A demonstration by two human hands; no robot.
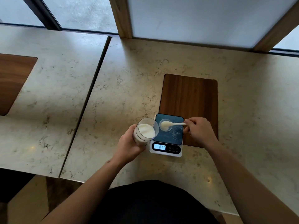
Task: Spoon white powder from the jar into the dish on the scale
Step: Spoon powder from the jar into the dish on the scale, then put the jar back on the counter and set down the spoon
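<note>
A clear jar (145, 130) of white powder is tilted toward the scale, gripped from below-left by my left hand (129, 145). A small clear dish (165, 126) with white powder in it sits on the dark platform of the white digital scale (168, 136), whose display reads 017. My right hand (200, 131) pinches the handle of a white spoon (175, 124); the spoon's bowl rests in the dish.
The scale stands on a marble counter (129, 88), partly over a dark wooden inlay (189, 101). A seam (90, 97) divides this counter from another slab at left with its own wooden inlay (11, 81). A wood-framed panel (194, 18) rises behind.
</note>
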